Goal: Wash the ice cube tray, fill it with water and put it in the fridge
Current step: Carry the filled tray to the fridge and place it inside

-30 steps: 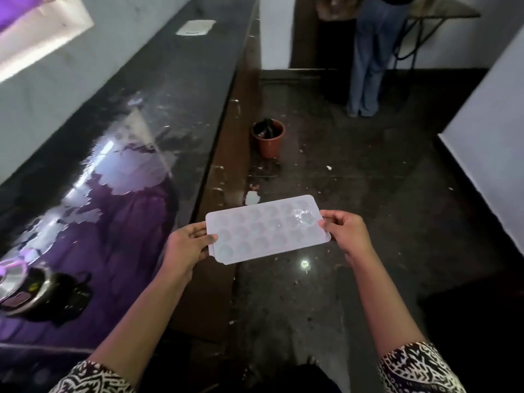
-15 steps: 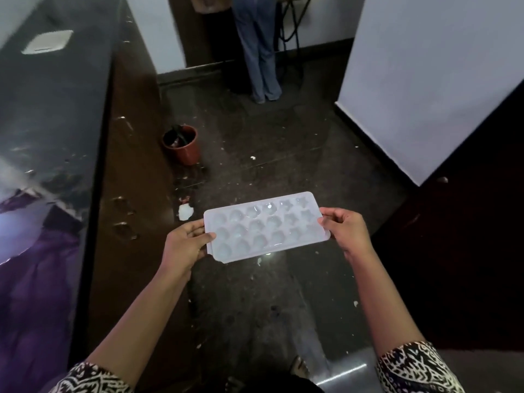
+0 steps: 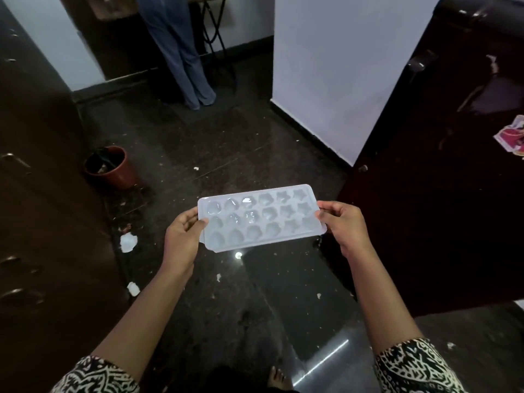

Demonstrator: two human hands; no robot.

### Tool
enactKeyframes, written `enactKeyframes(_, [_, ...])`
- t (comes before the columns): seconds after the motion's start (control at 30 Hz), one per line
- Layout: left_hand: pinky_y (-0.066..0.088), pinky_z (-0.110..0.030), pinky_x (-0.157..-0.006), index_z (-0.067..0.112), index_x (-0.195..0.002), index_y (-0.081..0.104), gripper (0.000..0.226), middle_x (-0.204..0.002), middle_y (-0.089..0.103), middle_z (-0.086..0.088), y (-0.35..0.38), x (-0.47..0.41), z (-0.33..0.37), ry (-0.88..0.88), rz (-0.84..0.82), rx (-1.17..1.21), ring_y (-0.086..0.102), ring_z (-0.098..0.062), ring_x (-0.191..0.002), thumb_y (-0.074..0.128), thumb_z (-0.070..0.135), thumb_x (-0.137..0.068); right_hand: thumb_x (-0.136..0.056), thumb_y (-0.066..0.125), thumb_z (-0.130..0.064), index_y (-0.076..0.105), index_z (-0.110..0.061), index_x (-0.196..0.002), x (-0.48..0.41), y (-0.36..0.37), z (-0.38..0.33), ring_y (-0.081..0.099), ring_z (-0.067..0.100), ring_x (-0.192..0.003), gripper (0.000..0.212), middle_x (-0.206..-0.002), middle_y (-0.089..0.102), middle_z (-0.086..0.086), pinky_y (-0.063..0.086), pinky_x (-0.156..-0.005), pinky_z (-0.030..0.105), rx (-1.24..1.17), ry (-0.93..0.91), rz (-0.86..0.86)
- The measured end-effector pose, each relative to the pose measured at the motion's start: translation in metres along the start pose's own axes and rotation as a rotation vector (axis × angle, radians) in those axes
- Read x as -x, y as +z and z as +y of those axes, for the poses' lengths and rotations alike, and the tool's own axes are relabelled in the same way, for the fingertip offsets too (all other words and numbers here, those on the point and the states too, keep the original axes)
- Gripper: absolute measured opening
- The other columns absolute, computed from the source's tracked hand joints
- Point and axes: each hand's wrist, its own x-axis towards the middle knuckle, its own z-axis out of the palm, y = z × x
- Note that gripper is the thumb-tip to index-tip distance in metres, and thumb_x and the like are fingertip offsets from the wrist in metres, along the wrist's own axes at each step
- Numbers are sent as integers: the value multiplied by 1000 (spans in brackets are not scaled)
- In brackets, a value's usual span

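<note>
Between both hands, ice cube tray (image 3: 259, 218) level, lengthwise left-right

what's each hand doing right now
left hand: grips the left end of the ice cube tray
right hand: grips the tray's right end

A dark polished stone floor (image 3: 226, 131) was observed, littered with small pale scraps. At 9 o'clock stood a dark brown cabinet (image 3: 37, 194) with metal handles. Just beside its front, toward 10 o'clock, sat a terracotta-coloured bin (image 3: 119, 174) holding dark contents. A larger white scrap (image 3: 128, 242) lay at 8 o'clock near the cabinet base. A second person (image 3: 181, 52) in blue jeans stood at 11 o'clock. A white wall (image 3: 326, 66) rose at 1 o'clock.
</note>
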Motion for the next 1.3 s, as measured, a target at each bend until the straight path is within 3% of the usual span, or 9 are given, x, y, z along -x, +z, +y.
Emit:
enactKeyframes(0.1, [57,-33,-79,27,-105,59,17,-108,66,4,30,-9,7,-8,-26,84,66,-13,-97,55,12,-99,-83,69,-3,72,-14,-99,-13,-13,-3,70,15,-83,20,-87,73,-1,54,-72,25,-21,-1,36])
enactKeyframes(0.2, [56,-45,-87,29,-104,54,14,-112,63,1,57,-25,14,-44,-80,162,65,-22,-106,50,16,-102,-82,69,-4,72,-13,-100,-28,-22,-8,70,16,-85,20,-89,73,0,54,-77,27,-27,-9,84])
enactKeyframes(0.33, [58,-31,-59,28,-109,50,8,-106,66,1,85,-54,24,-74,-134,205,71,-13,-85,48,23,-103,-82,70,-5,71,-8,-106,-49,-28,-17,69,14,-88,24,-92,73,1,55,-83,28,-12,-10,138])
enactKeyframes(0.43, [55,-26,-51,30,-102,51,6,-97,68,2,106,-78,32,-108,-166,229,72,-7,-70,48,25,-103,-83,70,-6,72,-8,-105,-64,-30,-26,69,12,-88,23,-92,73,-1,54,-82,25,-17,-5,184])
enactKeyframes(0.53, [55,-26,-49,29,-101,51,5,-94,69,3,126,-104,44,-144,-233,231,72,-7,-67,48,27,-103,-83,69,-6,72,-10,-104,-79,-32,-35,69,8,-85,21,-92,73,-3,53,-77,21,-29,0,247])
enactKeyframes(0.73, [57,-30,-53,32,-107,50,5,-101,69,1,163,-153,70,-175,-384,180,72,-15,-77,50,29,-102,-84,70,-9,72,-13,-104,-109,-31,-51,69,8,-86,21,-92,73,-5,55,-81,26,-36,29,364])
enactKeyframes(1.0, [56,-28,-53,28,-104,59,15,-96,72,-1,207,-208,95,-144,-537,138,73,-12,-74,45,21,-104,-85,68,-11,70,-11,-109,-144,-24,-66,68,12,-91,24,-101,71,-1,56,-78,27,-7,80,493])
enactKeyframes(1.17, [57,-29,-55,23,-110,60,16,-97,73,-2,227,-229,97,-152,-596,108,74,-16,-78,46,22,-104,-86,68,-14,71,-16,-105,-156,-25,-71,65,3,-84,20,-91,70,-8,45,-61,12,91,111,531])
enactKeyframes(1.3, [57,-30,-55,19,-113,60,18,-98,73,-4,240,-237,94,-184,-612,85,73,-18,-78,46,22,-104,-87,66,-19,71,-21,-103,-162,-32,-76,61,4,-78,17,-86,67,-11,44,-64,18,210,156,553])
